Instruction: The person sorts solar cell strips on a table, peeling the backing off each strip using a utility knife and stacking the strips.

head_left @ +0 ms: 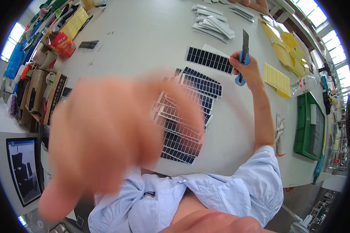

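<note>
Close to the camera, my left hand [109, 132] looms large and blurred, covering part of the panel pile; its fingers are smeared and what they hold, if anything, cannot be made out. My right hand [248, 70] is closed around a blue-handled knife [243, 58] with its wide blade pointing away from me. The fingertips of that hand also touch the right end of a dark gridded panel [209, 60]. Between the hands lies a loose pile of similar dark panels with white edges [201, 86], partly hidden behind my left hand.
White strips [213, 25] are stacked at the far side. On the right are a yellow dotted sheet [277, 80], a glove [280, 136] and a green tray [300, 126]. A red packet [63, 44], cardboard box [54, 95] and monitor [24, 171] stand left. Another person's arm [256, 5] shows at the top.
</note>
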Available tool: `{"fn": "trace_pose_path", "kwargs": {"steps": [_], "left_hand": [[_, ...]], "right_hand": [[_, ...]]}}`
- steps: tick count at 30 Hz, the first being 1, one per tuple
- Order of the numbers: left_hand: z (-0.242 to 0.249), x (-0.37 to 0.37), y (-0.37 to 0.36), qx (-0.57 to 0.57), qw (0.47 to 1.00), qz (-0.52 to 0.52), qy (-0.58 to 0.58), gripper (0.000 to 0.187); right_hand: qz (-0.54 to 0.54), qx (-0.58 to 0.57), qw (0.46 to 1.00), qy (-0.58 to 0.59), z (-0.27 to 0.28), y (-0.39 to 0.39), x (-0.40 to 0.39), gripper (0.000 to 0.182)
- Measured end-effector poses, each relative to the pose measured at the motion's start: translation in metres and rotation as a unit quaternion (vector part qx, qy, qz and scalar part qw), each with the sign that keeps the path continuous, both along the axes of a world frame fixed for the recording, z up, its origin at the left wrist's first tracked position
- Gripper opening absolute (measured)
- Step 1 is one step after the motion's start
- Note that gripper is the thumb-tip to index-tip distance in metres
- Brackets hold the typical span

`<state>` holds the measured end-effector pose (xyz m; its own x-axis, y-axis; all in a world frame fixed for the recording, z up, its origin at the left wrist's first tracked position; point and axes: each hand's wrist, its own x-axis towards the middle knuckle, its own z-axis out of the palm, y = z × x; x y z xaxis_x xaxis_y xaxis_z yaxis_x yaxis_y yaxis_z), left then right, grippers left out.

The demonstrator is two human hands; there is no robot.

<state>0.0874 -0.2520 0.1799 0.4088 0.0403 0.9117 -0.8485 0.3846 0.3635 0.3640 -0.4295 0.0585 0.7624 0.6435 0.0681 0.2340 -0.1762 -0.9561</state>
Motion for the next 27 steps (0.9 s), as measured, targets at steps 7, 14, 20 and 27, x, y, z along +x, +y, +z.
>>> {"fn": "trace_pose_path", "kwargs": {"steps": [7, 14, 20, 27], "left_hand": [[-0.094, 0.126, 0.045, 0.322, 0.767, 0.459, 0.31, 0.044], [-0.138, 0.15, 0.066, 0.04, 0.827, 0.144, 0.543, 0.028], [-0.136, 0.148, 0.066, -0.006, 0.848, 0.097, 0.521, 0.027], [-0.132, 0.141, 0.061, 0.1, 0.851, -0.004, 0.516, 0.019]], "right_hand": [[0.007, 0.062, 0.997, 0.037, 0.009, -0.004, -0.009, 0.018], [-0.072, 0.149, 0.981, -0.102, -0.004, 0.002, -0.001, 0.02], [-0.014, 0.008, 0.942, -0.334, -0.004, 0.005, -0.019, 0.015], [-0.04, 0.001, 0.924, -0.38, -0.015, 0.008, -0.009, 0.015]]}}
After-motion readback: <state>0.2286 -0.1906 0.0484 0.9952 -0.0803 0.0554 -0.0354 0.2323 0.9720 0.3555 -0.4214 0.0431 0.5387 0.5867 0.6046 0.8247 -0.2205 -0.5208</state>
